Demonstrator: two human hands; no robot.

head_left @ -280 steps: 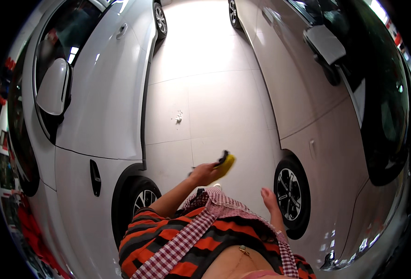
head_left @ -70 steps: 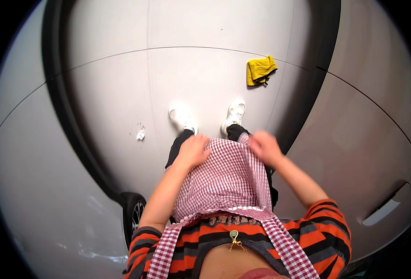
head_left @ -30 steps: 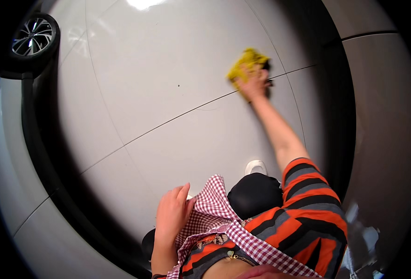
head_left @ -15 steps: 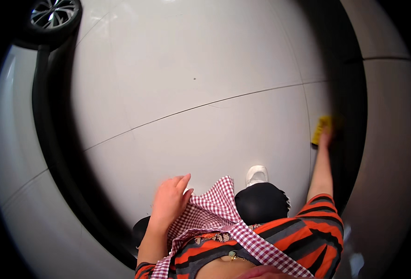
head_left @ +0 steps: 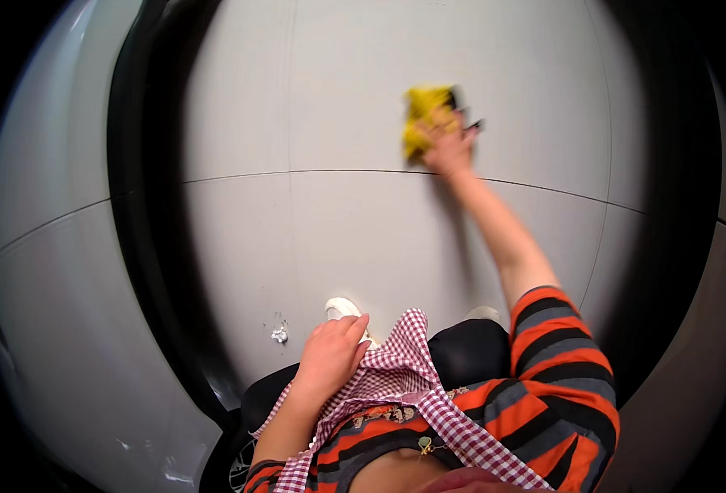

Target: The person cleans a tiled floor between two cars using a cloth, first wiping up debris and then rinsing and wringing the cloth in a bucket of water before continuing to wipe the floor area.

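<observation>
My right hand (head_left: pixel 447 146) is stretched far forward and presses a yellow cloth (head_left: pixel 423 112) flat on the pale tiled floor (head_left: pixel 313 246). A dark edge of something shows beside the cloth, under my fingers. My left hand (head_left: pixel 331 357) rests on my knee, fingers loosely curled over the red-and-white checked apron (head_left: pixel 396 378), holding nothing. I am crouched low; one white shoe (head_left: pixel 342 310) shows just beyond the left hand.
White car bodies curve along the left (head_left: pixel 59 271) and right (head_left: pixel 691 353) sides, with dark shadowed gaps under them. A small white crumpled scrap (head_left: pixel 279 334) lies on the floor near my left knee. Tile seams cross the floor.
My right hand has swept the yellow cloth across the floor, from the far right edge back toward the upper middle. My left hand stays on my knee.
</observation>
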